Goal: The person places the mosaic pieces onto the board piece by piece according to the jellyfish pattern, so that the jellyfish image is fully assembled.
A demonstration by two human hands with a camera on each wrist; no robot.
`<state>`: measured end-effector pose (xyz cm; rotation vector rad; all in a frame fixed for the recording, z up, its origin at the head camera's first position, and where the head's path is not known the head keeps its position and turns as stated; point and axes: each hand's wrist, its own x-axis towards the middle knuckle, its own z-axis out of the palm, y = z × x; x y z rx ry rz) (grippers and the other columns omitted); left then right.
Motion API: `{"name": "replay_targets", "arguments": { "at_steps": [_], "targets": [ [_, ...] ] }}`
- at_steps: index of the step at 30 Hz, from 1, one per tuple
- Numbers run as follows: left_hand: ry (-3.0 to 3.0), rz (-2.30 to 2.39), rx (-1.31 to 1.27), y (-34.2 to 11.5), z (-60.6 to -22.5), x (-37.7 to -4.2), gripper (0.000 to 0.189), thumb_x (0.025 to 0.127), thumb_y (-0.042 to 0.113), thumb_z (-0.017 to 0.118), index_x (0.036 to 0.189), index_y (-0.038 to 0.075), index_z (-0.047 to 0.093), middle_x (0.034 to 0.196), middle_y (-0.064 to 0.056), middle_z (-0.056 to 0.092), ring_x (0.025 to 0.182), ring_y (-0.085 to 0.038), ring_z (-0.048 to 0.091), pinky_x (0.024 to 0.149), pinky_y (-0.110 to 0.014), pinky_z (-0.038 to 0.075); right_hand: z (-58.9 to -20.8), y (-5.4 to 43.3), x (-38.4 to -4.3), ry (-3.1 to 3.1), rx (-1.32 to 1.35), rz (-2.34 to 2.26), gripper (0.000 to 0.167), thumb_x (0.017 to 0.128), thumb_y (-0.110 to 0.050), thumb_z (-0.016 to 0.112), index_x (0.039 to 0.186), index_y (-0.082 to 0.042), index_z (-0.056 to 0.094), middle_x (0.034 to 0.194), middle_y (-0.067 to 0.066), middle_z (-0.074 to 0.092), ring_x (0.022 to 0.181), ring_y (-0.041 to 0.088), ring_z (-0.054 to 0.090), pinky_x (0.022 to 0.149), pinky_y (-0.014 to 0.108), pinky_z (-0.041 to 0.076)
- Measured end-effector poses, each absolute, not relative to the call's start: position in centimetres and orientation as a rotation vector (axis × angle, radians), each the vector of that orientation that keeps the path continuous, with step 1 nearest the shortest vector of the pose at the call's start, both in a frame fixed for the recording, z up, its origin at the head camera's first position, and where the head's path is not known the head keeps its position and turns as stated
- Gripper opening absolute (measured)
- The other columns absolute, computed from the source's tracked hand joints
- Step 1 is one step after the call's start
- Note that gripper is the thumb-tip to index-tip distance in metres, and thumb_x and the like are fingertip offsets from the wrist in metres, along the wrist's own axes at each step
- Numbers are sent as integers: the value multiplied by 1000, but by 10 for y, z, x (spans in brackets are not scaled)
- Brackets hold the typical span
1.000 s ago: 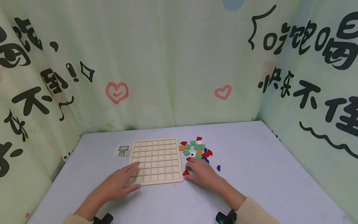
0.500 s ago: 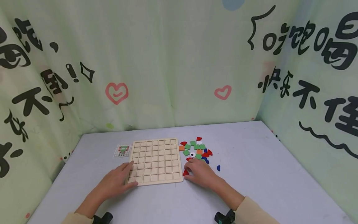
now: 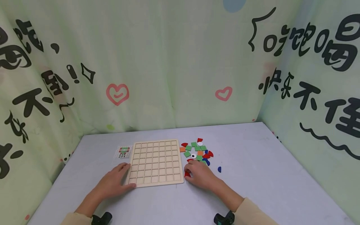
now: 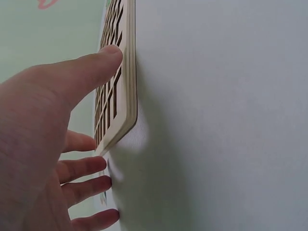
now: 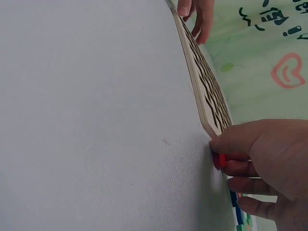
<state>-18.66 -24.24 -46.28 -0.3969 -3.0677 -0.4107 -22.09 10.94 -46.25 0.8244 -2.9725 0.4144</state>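
A pale wooden board (image 3: 157, 162) with a grid of square recesses lies on the table. At its front left corner is my left hand (image 3: 113, 181), fingers loosely extended; the thumb touches the front edge, as the left wrist view shows, and the fingers lie along the left side. Beside the board's front right corner, my right hand (image 3: 201, 175) pinches a red fan-shaped piece (image 5: 222, 160) between thumb and index finger. Its other fingers are bent behind, partly hiding the piece. Just beyond that hand lie loose flat pieces, including green squares (image 3: 187, 154) and a white ring-like disc (image 3: 193, 156).
Left of the board lies a small card (image 3: 123, 152) printed with a green and red robot figure. An orange square (image 3: 182, 149) touches or nearly touches the board's right side. A blue half-disc (image 3: 219, 169) sits apart on the right. Printed curtains (image 3: 171, 68) enclose the table.
My left hand has slid left and slightly toward me, off the grid to the board's corner. The right hand stays at nearly the same spot with the red piece.
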Motion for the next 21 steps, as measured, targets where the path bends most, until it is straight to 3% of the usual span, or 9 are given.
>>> {"name": "replay_targets", "arguments": {
  "at_steps": [21],
  "targets": [
    [-3096,-554,-406,-249,-464,-196,84,75,55,75,139,7,50,143,-20,47,131,-42,46,93,-67,42,-460,111,-226,-2948,743,563,21,82,-26,75,100,-16,70,87,-7,63,80,5,55,71,19,54]
  ]
}}
